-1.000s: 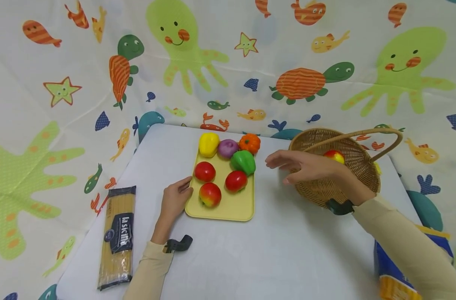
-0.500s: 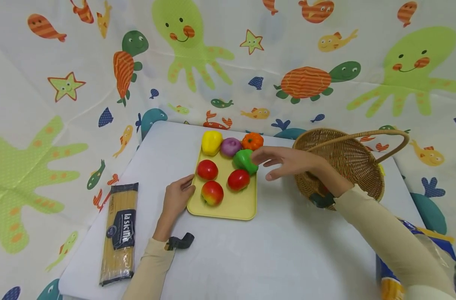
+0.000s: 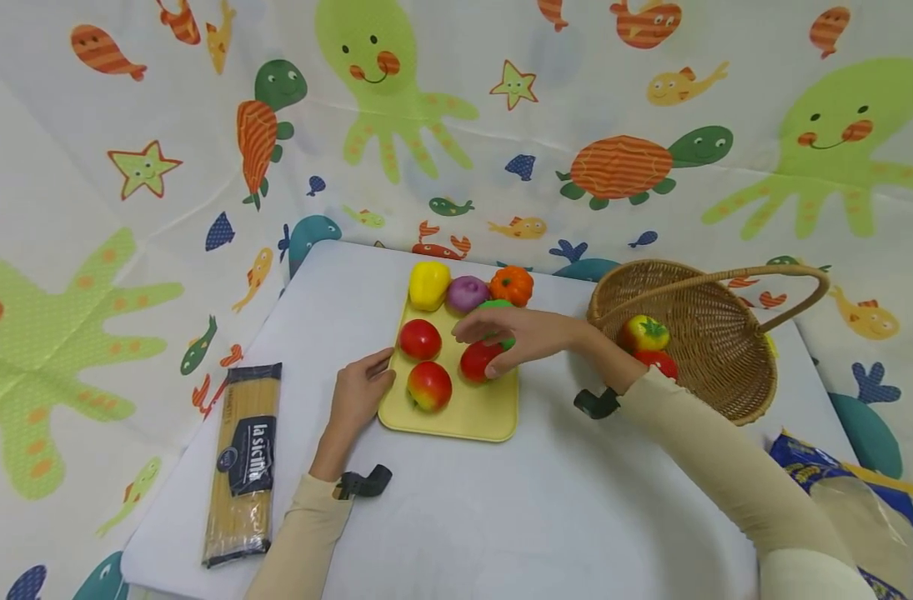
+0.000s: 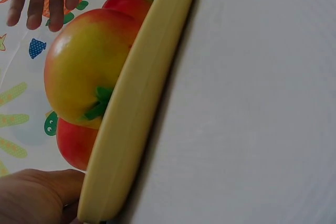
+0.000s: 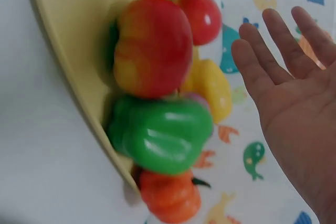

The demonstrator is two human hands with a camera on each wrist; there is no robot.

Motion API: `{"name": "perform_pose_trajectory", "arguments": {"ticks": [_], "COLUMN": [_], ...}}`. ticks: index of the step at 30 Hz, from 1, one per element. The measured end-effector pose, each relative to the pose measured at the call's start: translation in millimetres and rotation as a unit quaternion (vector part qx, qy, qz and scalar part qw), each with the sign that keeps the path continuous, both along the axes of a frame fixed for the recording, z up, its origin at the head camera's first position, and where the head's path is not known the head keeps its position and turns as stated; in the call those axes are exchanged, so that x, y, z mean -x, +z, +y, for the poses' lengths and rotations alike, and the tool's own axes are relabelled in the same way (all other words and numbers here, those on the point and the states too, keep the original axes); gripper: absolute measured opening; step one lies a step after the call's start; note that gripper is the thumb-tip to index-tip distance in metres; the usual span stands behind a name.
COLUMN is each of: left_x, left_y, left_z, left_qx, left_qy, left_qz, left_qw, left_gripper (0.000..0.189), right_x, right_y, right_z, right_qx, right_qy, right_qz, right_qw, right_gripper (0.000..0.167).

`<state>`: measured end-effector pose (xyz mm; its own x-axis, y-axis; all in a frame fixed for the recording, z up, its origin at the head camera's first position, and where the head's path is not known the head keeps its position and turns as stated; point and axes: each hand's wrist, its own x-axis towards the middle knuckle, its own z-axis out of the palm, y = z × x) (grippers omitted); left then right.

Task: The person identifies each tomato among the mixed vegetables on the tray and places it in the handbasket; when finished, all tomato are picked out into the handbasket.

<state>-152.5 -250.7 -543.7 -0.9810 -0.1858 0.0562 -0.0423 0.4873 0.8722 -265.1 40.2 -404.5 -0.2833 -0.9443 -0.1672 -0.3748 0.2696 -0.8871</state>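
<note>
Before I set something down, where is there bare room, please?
The table is bare in front of the yellow tray, between both sleeves, and left of the tray, beyond the left hand and pasta packet. The tray's far end is crowded: yellow pepper, purple onion, orange pumpkin.

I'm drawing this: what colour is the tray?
Pale yellow; the tray shows best in the head view.

- Tray [image 3: 494, 425]: 1, at left hand [image 3: 360, 390].
- Red fruits [image 3: 429, 386]: 3 near right hand [image 3: 527, 335], 2 visible in basket [image 3: 719, 350].
- Bell peppers [image 3: 429, 286]: 2; onion [image 3: 467, 294]: 1; orange vegetable [image 3: 512, 286]: 1; near right hand.
- Basket, bag [image 3: 846, 504]: 1 each, right of both hands.
- Pasta pack [image 3: 242, 467]: 1, left of both.
</note>
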Motion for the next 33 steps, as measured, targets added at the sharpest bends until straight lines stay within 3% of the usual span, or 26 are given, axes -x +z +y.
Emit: {"name": "perform_pose_trajectory", "arguments": {"ticks": [20, 25, 33], "left_x": [-0.9, -0.8, -0.2], "left_y": [1.0, 1.3, 2.2], "left_z": [-0.7, -0.7, -0.4], "left_qx": [0.013, 0.014, 0.016], "left_qy": [-0.008, -0.011, -0.009], "left_qz": [0.004, 0.009, 0.010], "left_qw": [0.9999, 0.9998, 0.9998], "left_gripper": [0.039, 0.039, 0.038], "right_x": [-11.3, -12.3, -17.0], "right_y": [-49.1, -55.4, -54.2], "right_z": [-53.7, -58.2, -65.3], "right_qx": [-0.008, -0.022, -0.068], "right_qy": [0.015, 0.008, 0.011], "right_qz": [0.072, 0.087, 0.147], "right_qw": [0.9973, 0.9959, 0.9867], "right_gripper": [0.068, 0.067, 0.071]}}
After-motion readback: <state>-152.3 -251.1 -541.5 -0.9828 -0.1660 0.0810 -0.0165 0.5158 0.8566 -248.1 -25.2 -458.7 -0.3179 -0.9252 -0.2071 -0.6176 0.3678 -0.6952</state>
